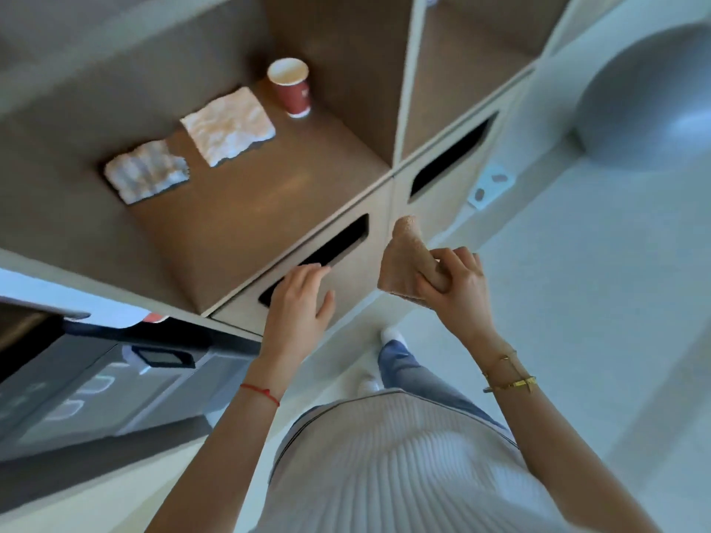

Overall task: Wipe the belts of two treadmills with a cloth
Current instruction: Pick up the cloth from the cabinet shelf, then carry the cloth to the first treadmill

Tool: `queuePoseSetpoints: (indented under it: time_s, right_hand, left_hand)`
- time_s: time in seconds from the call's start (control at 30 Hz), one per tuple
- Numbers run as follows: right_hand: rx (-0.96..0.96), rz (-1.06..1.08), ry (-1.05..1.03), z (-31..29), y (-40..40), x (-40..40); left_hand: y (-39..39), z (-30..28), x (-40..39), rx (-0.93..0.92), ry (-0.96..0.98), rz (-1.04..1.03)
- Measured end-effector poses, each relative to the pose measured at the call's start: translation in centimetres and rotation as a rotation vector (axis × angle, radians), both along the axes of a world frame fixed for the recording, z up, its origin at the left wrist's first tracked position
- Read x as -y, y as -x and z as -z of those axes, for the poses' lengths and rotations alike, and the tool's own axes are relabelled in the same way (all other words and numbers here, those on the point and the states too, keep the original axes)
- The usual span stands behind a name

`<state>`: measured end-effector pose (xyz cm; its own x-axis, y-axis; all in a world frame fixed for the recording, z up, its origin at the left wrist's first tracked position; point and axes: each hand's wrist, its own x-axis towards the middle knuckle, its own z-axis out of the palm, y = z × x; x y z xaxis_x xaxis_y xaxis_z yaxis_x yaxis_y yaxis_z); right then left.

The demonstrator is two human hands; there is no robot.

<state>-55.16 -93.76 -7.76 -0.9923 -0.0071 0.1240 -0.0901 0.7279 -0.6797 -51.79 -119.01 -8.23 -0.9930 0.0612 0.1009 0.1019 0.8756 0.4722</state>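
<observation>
My right hand [454, 282] is shut on a tan cloth [404, 259], bunched and held up in front of the shelf unit. My left hand [300, 298] is open, fingers spread, hovering at the dark slot [319, 255] in the lower cabinet front. At the lower left, part of a treadmill console [115, 386] shows, grey and black with a small screen. No treadmill belt is in view.
Two folded white cloths [227, 125] [146, 173] and a red paper cup [290, 86] lie on the brown shelf [250, 209]. A second slot [450, 155] is in the cabinet to the right. A grey exercise ball [646, 98] sits at the far right on the pale floor [577, 302].
</observation>
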Motion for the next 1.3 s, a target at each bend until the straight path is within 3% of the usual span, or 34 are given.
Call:
queuePoseSetpoints:
  time_s: [0.37, 0.63, 1.0, 1.3]
  right_hand:
    - [0.016, 0.524, 0.013, -0.8, -15.0, -11.7]
    - [-0.012, 0.882, 0.007, -1.7, -25.9, -24.4]
    - [0.003, 1.231, 0.006, -2.6, -40.3, -40.6]
    - [0.020, 1.473, 0.054, 0.0, -43.9, -51.3]
  left_hand:
    - [-0.8, -3.6, -13.5, -0.003, 0.012, 0.545]
    - [-4.2, -3.7, -31.2, -0.033, -0.019, 0.893]
    - [-13.0, -3.6, -54.6, 0.040, -0.054, 1.199]
    - [-14.6, -2.6, -70.7, 0.085, -0.002, 1.382]
